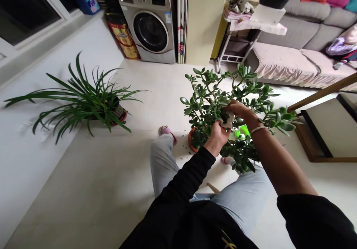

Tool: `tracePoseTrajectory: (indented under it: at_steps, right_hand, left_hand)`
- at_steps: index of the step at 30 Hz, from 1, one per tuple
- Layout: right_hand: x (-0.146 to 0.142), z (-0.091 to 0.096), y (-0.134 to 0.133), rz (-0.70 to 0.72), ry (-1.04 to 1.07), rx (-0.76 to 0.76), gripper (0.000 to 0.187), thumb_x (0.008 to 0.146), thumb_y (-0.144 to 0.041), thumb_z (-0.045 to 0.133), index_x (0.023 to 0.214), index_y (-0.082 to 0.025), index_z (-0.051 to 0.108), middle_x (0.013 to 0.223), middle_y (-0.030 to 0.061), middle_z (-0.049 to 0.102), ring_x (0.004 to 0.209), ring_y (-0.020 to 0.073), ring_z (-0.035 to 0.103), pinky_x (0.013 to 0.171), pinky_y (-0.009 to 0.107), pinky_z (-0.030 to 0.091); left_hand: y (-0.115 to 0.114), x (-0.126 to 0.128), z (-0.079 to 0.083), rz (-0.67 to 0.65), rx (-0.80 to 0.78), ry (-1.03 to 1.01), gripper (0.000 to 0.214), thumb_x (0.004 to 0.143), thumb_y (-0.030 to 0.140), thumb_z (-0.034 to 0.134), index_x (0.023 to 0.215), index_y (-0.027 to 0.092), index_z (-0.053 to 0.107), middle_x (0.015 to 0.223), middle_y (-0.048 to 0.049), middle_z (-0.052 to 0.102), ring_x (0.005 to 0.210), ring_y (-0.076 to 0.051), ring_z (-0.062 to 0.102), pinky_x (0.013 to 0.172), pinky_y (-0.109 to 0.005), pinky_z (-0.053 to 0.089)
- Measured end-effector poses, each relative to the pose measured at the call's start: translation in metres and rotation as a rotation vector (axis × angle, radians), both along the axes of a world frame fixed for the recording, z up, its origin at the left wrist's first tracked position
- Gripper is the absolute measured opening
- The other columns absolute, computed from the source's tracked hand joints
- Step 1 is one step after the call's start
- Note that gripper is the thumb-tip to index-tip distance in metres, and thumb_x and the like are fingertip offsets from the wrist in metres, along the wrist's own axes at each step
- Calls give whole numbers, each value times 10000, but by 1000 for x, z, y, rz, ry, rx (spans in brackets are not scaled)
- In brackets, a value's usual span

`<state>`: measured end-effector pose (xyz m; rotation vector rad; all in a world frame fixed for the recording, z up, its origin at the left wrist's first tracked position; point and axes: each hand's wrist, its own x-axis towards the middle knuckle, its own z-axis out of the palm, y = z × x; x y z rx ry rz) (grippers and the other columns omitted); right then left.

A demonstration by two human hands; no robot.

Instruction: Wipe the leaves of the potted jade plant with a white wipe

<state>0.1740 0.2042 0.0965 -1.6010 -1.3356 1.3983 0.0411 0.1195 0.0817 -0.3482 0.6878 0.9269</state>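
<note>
A jade plant (212,92) with thick round leaves grows from a terracotta pot (191,141) on the floor between my knees. My left hand (218,133) is closed on a small white cloth (229,119) among the leaves. My right hand (240,110), with a bracelet on its wrist, reaches into the foliage from the right, its fingers curled around leaves next to the cloth. A bright green object (243,131) shows behind the branches below my right wrist.
A long-leaved plant (92,102) in a red pot stands to the left by the white wall. A washing machine (149,22) is at the back. A sofa (301,55) and a wooden-framed piece (320,130) are at the right. Soil crumbs lie near the pot.
</note>
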Motion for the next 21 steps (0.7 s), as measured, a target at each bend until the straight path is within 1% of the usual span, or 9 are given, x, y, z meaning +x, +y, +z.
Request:
tracePoseTrajectory:
  at_steps: [4, 7, 10, 13, 15, 17, 19, 21]
  right_hand:
    - [-3, 3, -4, -56, -78, 29, 286, 550, -352, 832, 664, -185, 628, 596, 1, 659, 548, 130, 549, 506, 242, 432]
    - [-6, 5, -3, -109, -151, 73, 244, 558, -325, 788, 636, -186, 604, 564, -25, 608, 549, 112, 499, 515, 237, 387]
    - [-8, 3, -3, -183, -222, 112, 188, 570, -293, 732, 598, -190, 578, 538, -34, 547, 554, 107, 452, 533, 254, 352]
    - [-8, -2, -9, -286, -272, 165, 189, 624, -340, 687, 598, -208, 554, 535, -35, 501, 583, 118, 423, 551, 269, 337]
    - [-7, -4, -18, -353, -281, 203, 220, 669, -413, 663, 635, -219, 567, 556, -26, 508, 607, 132, 427, 561, 273, 345]
    - [-6, -5, -29, -407, -266, 232, 287, 701, -504, 638, 710, -219, 611, 619, -3, 569, 641, 150, 468, 579, 280, 377]
    - [-5, -4, -38, -453, -226, 255, 412, 746, -610, 571, 823, -212, 646, 739, 34, 649, 699, 173, 539, 628, 297, 439]
    - [-6, -2, -45, -478, -184, 275, 530, 782, -698, 499, 916, -210, 656, 847, 61, 693, 764, 192, 596, 689, 320, 490]
  left_hand:
    - [-1, 0, 2, 3, 6, -12, 168, 941, 133, 519, 857, 169, 660, 783, -43, 682, 706, -155, 630, 653, -259, 480]
    - [-2, 0, 2, 4, 7, -16, 147, 918, 117, 541, 885, 168, 674, 798, -47, 689, 711, -160, 630, 653, -260, 482]
    - [-3, 0, 3, 1, 10, -14, 140, 898, 110, 563, 917, 177, 685, 844, -54, 706, 720, -159, 629, 665, -262, 486]
    - [-4, -2, 4, 1, 16, -16, 155, 902, 108, 548, 925, 181, 682, 852, -52, 707, 733, -159, 633, 677, -261, 491]
    - [-5, -3, 5, -1, 17, -20, 155, 900, 97, 535, 894, 180, 667, 826, -47, 694, 727, -159, 626, 675, -261, 488]
    - [-7, -4, 7, -7, 14, -25, 167, 903, 84, 515, 836, 178, 636, 794, -45, 674, 713, -159, 615, 665, -263, 480]
    - [-9, -5, 9, -9, 9, -28, 206, 919, 76, 485, 781, 181, 595, 764, -40, 651, 697, -156, 604, 652, -264, 469]
    - [-10, -6, 10, -4, 4, -29, 232, 934, 73, 470, 756, 185, 569, 747, -31, 634, 685, -146, 595, 648, -262, 464]
